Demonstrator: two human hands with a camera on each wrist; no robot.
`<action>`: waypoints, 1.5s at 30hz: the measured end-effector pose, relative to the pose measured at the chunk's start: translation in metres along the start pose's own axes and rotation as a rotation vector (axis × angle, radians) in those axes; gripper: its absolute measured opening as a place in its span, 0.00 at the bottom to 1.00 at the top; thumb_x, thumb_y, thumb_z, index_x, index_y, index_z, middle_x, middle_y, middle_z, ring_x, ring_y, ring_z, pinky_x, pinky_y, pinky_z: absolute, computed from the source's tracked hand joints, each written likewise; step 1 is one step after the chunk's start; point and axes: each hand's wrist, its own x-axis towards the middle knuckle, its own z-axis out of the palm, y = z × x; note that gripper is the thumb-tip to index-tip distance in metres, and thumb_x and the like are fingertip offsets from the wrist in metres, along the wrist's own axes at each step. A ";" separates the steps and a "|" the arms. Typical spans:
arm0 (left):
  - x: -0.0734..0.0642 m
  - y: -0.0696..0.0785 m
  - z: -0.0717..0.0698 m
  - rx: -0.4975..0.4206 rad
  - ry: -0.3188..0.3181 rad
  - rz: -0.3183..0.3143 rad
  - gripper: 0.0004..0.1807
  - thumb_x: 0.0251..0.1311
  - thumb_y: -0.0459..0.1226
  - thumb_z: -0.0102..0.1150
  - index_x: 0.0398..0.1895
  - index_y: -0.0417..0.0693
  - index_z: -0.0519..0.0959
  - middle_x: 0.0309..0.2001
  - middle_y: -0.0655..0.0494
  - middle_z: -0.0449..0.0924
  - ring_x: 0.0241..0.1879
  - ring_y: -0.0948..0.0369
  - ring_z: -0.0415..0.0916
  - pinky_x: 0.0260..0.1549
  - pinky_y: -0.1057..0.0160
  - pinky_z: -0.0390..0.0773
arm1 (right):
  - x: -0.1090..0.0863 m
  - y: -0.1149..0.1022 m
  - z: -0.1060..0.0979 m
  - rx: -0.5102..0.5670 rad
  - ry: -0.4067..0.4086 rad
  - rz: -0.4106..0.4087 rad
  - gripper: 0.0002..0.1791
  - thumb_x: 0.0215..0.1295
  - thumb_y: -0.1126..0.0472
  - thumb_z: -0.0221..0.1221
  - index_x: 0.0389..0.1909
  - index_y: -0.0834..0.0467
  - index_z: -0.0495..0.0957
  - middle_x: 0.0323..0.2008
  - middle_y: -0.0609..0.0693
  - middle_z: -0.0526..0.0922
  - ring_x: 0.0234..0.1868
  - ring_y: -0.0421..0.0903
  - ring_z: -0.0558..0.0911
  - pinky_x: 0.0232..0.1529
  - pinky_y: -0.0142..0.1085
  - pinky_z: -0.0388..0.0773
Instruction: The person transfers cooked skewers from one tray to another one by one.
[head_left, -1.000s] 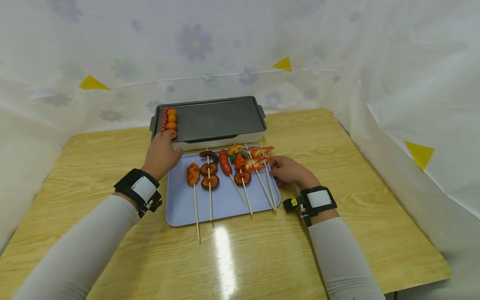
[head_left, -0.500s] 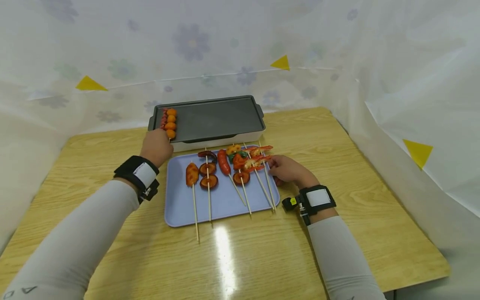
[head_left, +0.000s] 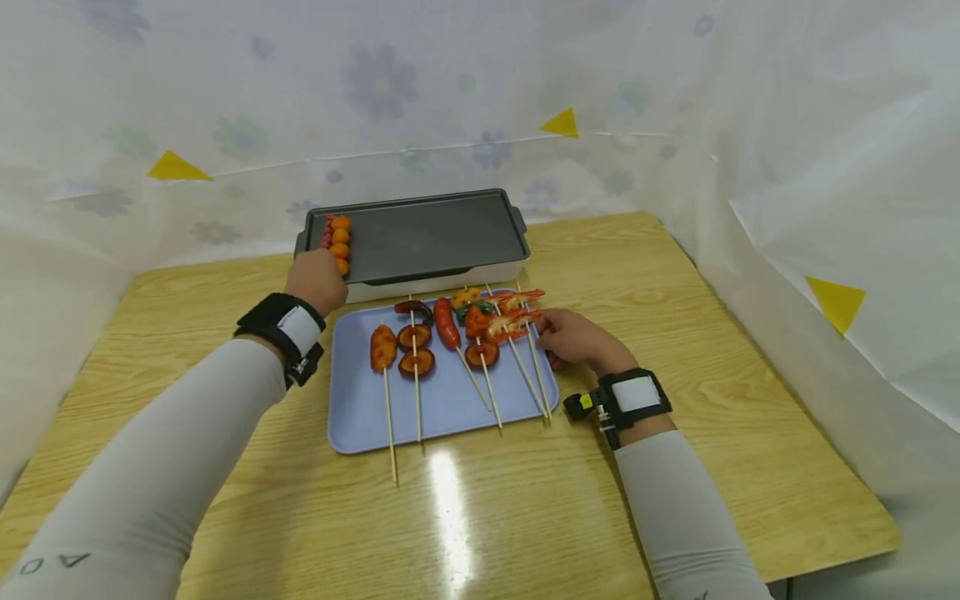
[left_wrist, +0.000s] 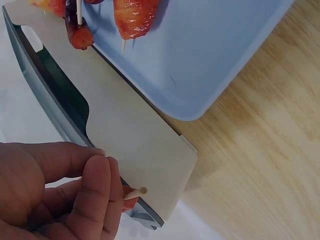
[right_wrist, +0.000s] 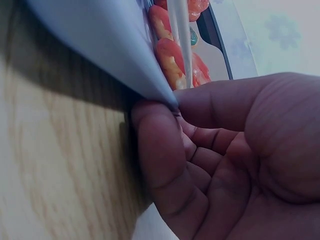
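Note:
At the front left of the black griddle (head_left: pixel 427 237), my left hand (head_left: pixel 318 279) has thumb and index fingertip together (left_wrist: pixel 101 156) at the stick end of a skewer of orange balls (head_left: pixel 340 236); the hand hides that stick. Beside it lies a skewer of small red pieces (head_left: pixel 326 237), its stick end (left_wrist: pixel 142 191) poking past the fingers in the left wrist view. My right hand (head_left: pixel 576 340) pinches the right rim of the blue tray (head_left: pixel 360 417) between thumb and index finger. On the tray, prawn skewers (head_left: pixel 517 322) lie closest to this hand.
The tray also bears a brown meat skewer (head_left: pixel 383 348), a mushroom skewer (head_left: pixel 416 363), a sausage skewer (head_left: pixel 447 323) and a vegetable skewer (head_left: pixel 480 323). Some sticks overhang its near rim. The griddle's pale base (head_left: pixel 480 277) stands just behind the tray on the wooden table (head_left: pixel 720 400).
My left hand has pulled its spread fingers together and shifted slightly left, covering the lower end of the red skewer. The right hand stays at the tray rim.

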 end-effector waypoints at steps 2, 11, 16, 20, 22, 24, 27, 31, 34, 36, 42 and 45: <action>0.001 0.000 0.000 -0.001 -0.012 -0.008 0.08 0.52 0.24 0.49 0.17 0.35 0.72 0.21 0.42 0.69 0.25 0.46 0.72 0.22 0.56 0.72 | 0.000 0.000 0.000 0.012 0.000 0.003 0.07 0.73 0.66 0.50 0.46 0.65 0.70 0.35 0.58 0.76 0.30 0.48 0.78 0.30 0.38 0.78; 0.003 -0.003 -0.003 0.003 -0.038 -0.010 0.11 0.48 0.25 0.49 0.12 0.41 0.68 0.20 0.45 0.67 0.23 0.48 0.69 0.19 0.60 0.66 | 0.001 -0.001 0.002 0.022 0.000 0.000 0.09 0.72 0.66 0.50 0.49 0.65 0.70 0.36 0.58 0.75 0.30 0.48 0.79 0.30 0.38 0.79; 0.000 -0.004 -0.005 -0.002 -0.047 -0.018 0.12 0.48 0.24 0.49 0.11 0.42 0.67 0.19 0.46 0.66 0.22 0.49 0.67 0.19 0.61 0.64 | 0.001 -0.002 0.004 0.005 0.001 -0.003 0.06 0.73 0.65 0.50 0.45 0.64 0.71 0.35 0.58 0.76 0.30 0.48 0.78 0.30 0.38 0.78; -0.001 -0.003 -0.005 -0.015 -0.048 -0.030 0.11 0.47 0.24 0.49 0.12 0.42 0.66 0.19 0.46 0.65 0.22 0.50 0.65 0.18 0.61 0.63 | 0.000 -0.002 0.004 0.006 0.001 -0.007 0.05 0.73 0.65 0.50 0.44 0.64 0.71 0.35 0.58 0.75 0.29 0.49 0.78 0.29 0.38 0.78; 0.000 -0.004 -0.004 -0.019 -0.046 -0.036 0.11 0.47 0.25 0.49 0.12 0.42 0.67 0.20 0.46 0.66 0.22 0.50 0.65 0.18 0.61 0.63 | 0.000 -0.002 0.004 0.005 0.003 -0.011 0.06 0.73 0.65 0.50 0.44 0.64 0.70 0.35 0.58 0.75 0.29 0.48 0.78 0.29 0.38 0.78; 0.001 -0.004 -0.003 -0.027 -0.042 -0.043 0.11 0.47 0.25 0.49 0.12 0.42 0.67 0.20 0.46 0.66 0.22 0.51 0.65 0.18 0.61 0.63 | 0.000 -0.001 0.003 0.009 0.005 -0.009 0.06 0.73 0.66 0.50 0.45 0.64 0.70 0.35 0.58 0.75 0.29 0.48 0.78 0.29 0.38 0.78; 0.002 -0.004 -0.002 -0.041 -0.036 -0.060 0.10 0.47 0.26 0.50 0.13 0.42 0.67 0.21 0.46 0.67 0.22 0.51 0.66 0.18 0.61 0.64 | -0.001 -0.002 0.003 0.015 0.004 -0.008 0.07 0.72 0.66 0.50 0.46 0.64 0.70 0.35 0.58 0.75 0.29 0.48 0.78 0.29 0.38 0.78; 0.002 -0.003 -0.002 -0.052 -0.035 -0.062 0.10 0.46 0.26 0.50 0.13 0.43 0.67 0.21 0.46 0.67 0.21 0.51 0.65 0.18 0.61 0.63 | -0.003 -0.003 0.003 0.020 0.001 -0.005 0.06 0.72 0.66 0.50 0.45 0.64 0.70 0.34 0.58 0.75 0.29 0.48 0.78 0.29 0.38 0.78; 0.001 -0.004 -0.001 -0.062 -0.024 -0.046 0.11 0.46 0.26 0.50 0.11 0.44 0.66 0.19 0.48 0.65 0.21 0.52 0.64 0.18 0.61 0.63 | -0.003 -0.003 0.004 0.023 0.000 -0.001 0.07 0.72 0.66 0.50 0.46 0.64 0.71 0.35 0.58 0.75 0.29 0.48 0.78 0.29 0.38 0.78; 0.000 -0.005 -0.001 -0.073 -0.013 -0.026 0.12 0.45 0.26 0.49 0.10 0.45 0.65 0.17 0.50 0.63 0.19 0.52 0.63 0.18 0.61 0.62 | -0.003 -0.003 0.003 0.021 0.000 0.000 0.07 0.72 0.66 0.50 0.47 0.64 0.71 0.35 0.58 0.75 0.29 0.48 0.78 0.29 0.38 0.78; 0.000 -0.009 0.004 -0.140 0.053 0.026 0.16 0.42 0.25 0.47 0.06 0.48 0.61 0.12 0.58 0.53 0.14 0.59 0.52 0.17 0.63 0.52 | -0.003 -0.003 0.002 0.018 0.007 0.006 0.08 0.72 0.66 0.50 0.48 0.65 0.71 0.34 0.58 0.76 0.28 0.48 0.78 0.29 0.37 0.78; -0.003 -0.011 0.008 -0.208 0.097 0.039 0.17 0.41 0.24 0.47 0.06 0.49 0.59 0.11 0.60 0.50 0.13 0.63 0.46 0.17 0.64 0.48 | -0.003 -0.002 0.003 0.028 0.004 0.008 0.09 0.71 0.67 0.50 0.48 0.65 0.71 0.34 0.58 0.76 0.28 0.48 0.78 0.29 0.37 0.79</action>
